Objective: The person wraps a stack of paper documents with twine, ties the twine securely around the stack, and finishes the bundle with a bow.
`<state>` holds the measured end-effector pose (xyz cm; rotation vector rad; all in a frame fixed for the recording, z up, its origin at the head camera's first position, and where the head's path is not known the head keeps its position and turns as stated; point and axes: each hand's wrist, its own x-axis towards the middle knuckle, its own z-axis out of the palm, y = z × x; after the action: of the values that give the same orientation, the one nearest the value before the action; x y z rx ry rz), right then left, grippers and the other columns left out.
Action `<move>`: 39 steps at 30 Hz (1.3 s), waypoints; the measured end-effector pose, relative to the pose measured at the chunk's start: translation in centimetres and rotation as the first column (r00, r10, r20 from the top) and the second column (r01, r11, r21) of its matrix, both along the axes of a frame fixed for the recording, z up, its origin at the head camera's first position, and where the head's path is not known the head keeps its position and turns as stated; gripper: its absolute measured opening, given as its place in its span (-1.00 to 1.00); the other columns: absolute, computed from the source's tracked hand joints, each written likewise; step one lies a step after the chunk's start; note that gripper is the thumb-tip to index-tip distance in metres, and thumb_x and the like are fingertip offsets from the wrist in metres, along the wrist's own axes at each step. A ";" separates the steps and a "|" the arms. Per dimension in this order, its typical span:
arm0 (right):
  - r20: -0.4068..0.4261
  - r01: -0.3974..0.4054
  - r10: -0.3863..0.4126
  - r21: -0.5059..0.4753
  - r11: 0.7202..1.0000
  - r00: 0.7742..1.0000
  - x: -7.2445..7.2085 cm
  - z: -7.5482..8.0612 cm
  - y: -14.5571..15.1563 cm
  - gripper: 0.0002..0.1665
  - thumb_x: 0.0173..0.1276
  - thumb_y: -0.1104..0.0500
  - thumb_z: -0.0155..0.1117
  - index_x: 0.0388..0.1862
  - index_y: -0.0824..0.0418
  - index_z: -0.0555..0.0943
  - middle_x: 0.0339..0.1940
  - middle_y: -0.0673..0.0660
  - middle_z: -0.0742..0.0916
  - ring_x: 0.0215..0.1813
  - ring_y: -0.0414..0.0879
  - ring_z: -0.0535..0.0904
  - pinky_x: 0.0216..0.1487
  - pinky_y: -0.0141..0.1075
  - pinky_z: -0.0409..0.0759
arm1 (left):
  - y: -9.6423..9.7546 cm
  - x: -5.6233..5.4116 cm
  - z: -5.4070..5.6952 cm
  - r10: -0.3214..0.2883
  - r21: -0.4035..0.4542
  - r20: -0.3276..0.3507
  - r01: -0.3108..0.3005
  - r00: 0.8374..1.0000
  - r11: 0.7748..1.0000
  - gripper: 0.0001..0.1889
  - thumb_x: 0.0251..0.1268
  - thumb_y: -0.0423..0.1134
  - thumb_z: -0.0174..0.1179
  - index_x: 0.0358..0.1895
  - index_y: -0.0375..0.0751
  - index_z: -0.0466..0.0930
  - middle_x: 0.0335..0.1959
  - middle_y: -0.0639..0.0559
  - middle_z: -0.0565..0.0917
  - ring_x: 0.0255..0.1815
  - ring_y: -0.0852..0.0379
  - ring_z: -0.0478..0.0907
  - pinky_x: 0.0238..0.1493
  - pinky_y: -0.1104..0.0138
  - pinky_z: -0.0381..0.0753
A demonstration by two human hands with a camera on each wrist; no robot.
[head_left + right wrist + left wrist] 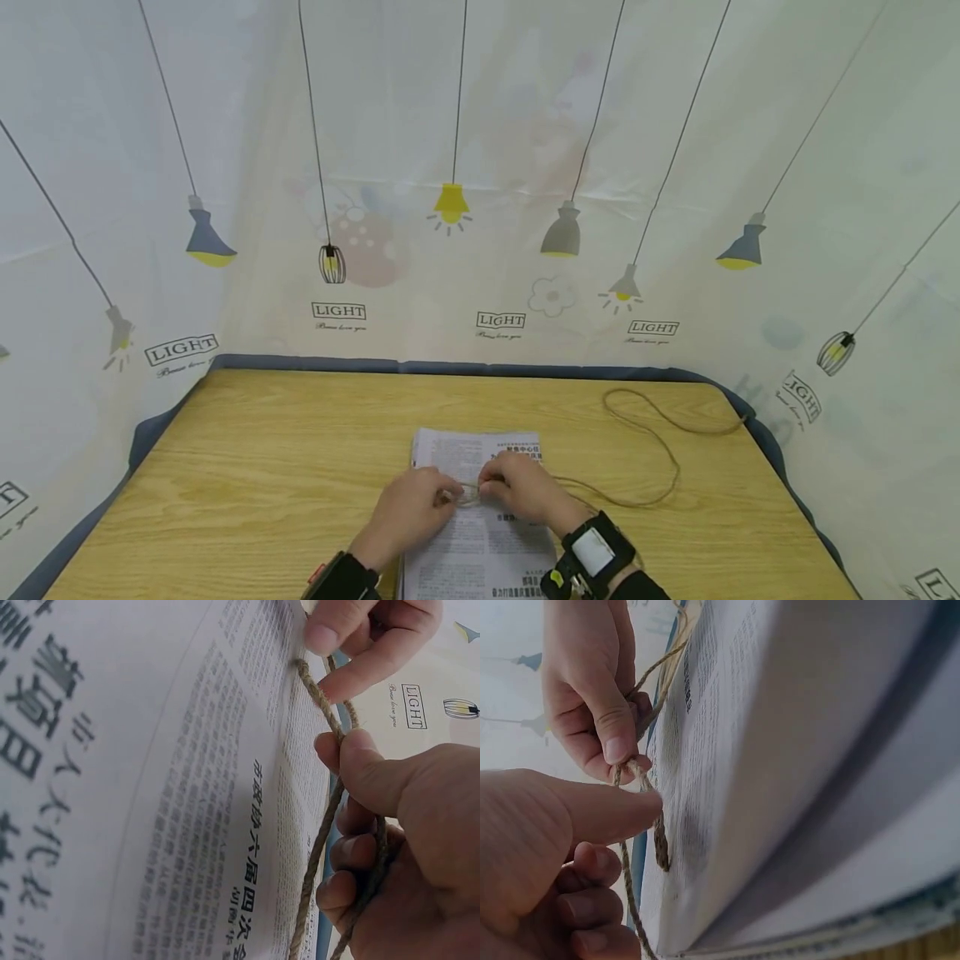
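A stack of folded newspapers point(457, 550) lies on the table in front of the person, with jute twine point(633, 505) across its top. Over the stack, the right hand point(528, 492) pinches the twine between thumb and index finger; in the right wrist view, a strand point(318, 855) runs down past its curled fingers. The left hand point(412, 508) is close opposite, its thumb and index finger at the twine. The left wrist view shows a short twine end point(661, 847) beyond the left thumb. That thumb partly hides the twine there.
The loose twine curves over the wooden table point(262, 467) to its far right edge. A pale curtain point(420, 275) printed with hanging lamps surrounds the table at the back and sides. Dark blue edging point(450, 367) follows the table's back edge.
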<state>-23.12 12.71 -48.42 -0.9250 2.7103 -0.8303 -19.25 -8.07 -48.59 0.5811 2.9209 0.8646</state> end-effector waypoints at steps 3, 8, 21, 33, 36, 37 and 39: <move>0.002 0.003 -0.003 -0.014 1.000 1.000 0.0 -0.1 0.0 -0.87 0.38 0.10 0.24 -0.30 0.06 0.70 -0.37 -0.08 0.69 -0.35 -0.34 0.47 -0.27 -0.39 0.45 | 0.1 0.1 -0.2 -0.054 -0.007 0.030 0.055 0.998 0.998 -0.84 0.14 -0.17 0.36 -0.20 -0.02 0.78 -0.32 0.17 0.75 -0.46 0.40 0.51 -0.44 0.43 0.43; 0.030 0.012 -0.011 -0.029 0.999 0.999 0.2 0.0 0.0 -0.87 0.38 0.09 0.25 -0.28 0.06 0.71 -0.36 -0.08 0.70 -0.37 -0.37 0.46 -0.29 -0.42 0.44 | 0.5 0.2 -0.5 -0.071 0.003 0.039 0.071 0.997 0.997 -0.93 0.19 -0.10 0.34 -0.36 0.06 0.76 -0.49 0.29 0.66 -0.56 0.39 0.38 -0.47 0.43 0.35; -0.066 0.261 -0.262 -0.017 0.965 0.963 0.6 1.4 5.2 -0.79 0.44 0.31 0.13 -0.08 0.15 0.67 -0.08 0.06 0.73 -0.01 -0.05 0.64 0.03 -0.08 0.57 | 0.2 0.1 -1.1 -0.018 0.016 0.017 0.018 1.000 1.000 -0.92 0.20 -0.09 0.31 -0.43 0.11 0.70 -0.59 0.30 0.46 -0.57 0.35 0.31 -0.51 0.44 0.26; 0.086 0.278 -0.291 0.134 0.951 0.953 0.4 -0.8 12.0 -0.87 0.21 0.36 0.31 -0.37 0.13 0.62 -0.34 0.03 0.59 -0.27 -0.11 0.46 -0.21 -0.20 0.47 | 0.1 0.2 -0.9 -0.022 0.036 0.034 0.021 0.999 0.999 -0.92 0.21 -0.11 0.29 -0.43 0.10 0.70 -0.58 0.28 0.46 -0.56 0.34 0.32 -0.50 0.44 0.28; 0.098 0.297 -0.310 0.131 0.946 0.946 0.5 -1.1 12.5 -0.88 0.28 0.29 0.32 -0.41 0.11 0.57 -0.39 0.00 0.54 -0.33 -0.15 0.39 -0.29 -0.27 0.39 | -0.1 0.2 -0.8 -0.027 0.054 0.041 0.024 0.999 0.998 -0.92 0.22 -0.11 0.29 -0.42 0.10 0.70 -0.56 0.28 0.47 -0.55 0.34 0.33 -0.50 0.44 0.29; 0.105 0.307 -0.321 0.127 0.943 0.941 0.5 -1.2 12.6 -0.89 0.31 0.28 0.30 -0.39 0.11 0.57 -0.39 0.00 0.55 -0.34 -0.15 0.40 -0.30 -0.28 0.39 | -0.3 0.3 -0.7 -0.030 0.060 0.042 0.027 0.999 0.998 -0.92 0.22 -0.11 0.29 -0.42 0.10 0.70 -0.56 0.28 0.47 -0.54 0.34 0.34 -0.51 0.44 0.29; 0.102 0.330 -0.342 0.114 0.937 0.934 0.5 -1.2 12.8 -0.91 0.36 0.26 0.26 -0.35 0.11 0.56 -0.40 -0.02 0.57 -0.35 -0.17 0.42 -0.31 -0.29 0.40 | -0.6 0.4 -0.5 -0.033 0.072 0.042 0.029 0.999 0.997 -0.93 0.23 -0.11 0.29 -0.41 0.10 0.70 -0.52 0.28 0.49 -0.52 0.35 0.35 -0.49 0.45 0.31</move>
<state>-22.63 25.53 -49.59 -0.3795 2.8121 -0.7742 -18.85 -8.70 -49.10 0.6026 2.8449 0.9685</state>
